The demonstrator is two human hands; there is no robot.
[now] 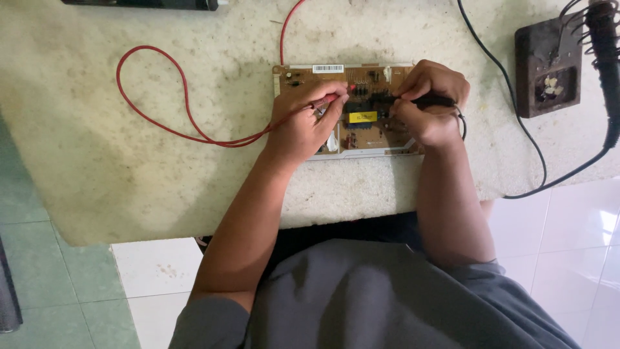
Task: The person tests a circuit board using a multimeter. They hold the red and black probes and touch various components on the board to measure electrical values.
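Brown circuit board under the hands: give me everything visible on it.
The brown rectangular circuit board lies flat on the worn pale stone-like tabletop, near its front edge. It carries small dark components, a yellow block near the middle and a white sticker at the far edge. The left hand rests on its left part holding a red test probe to it; the right hand covers its right part with a black test probe. A red wire loops away leftward.
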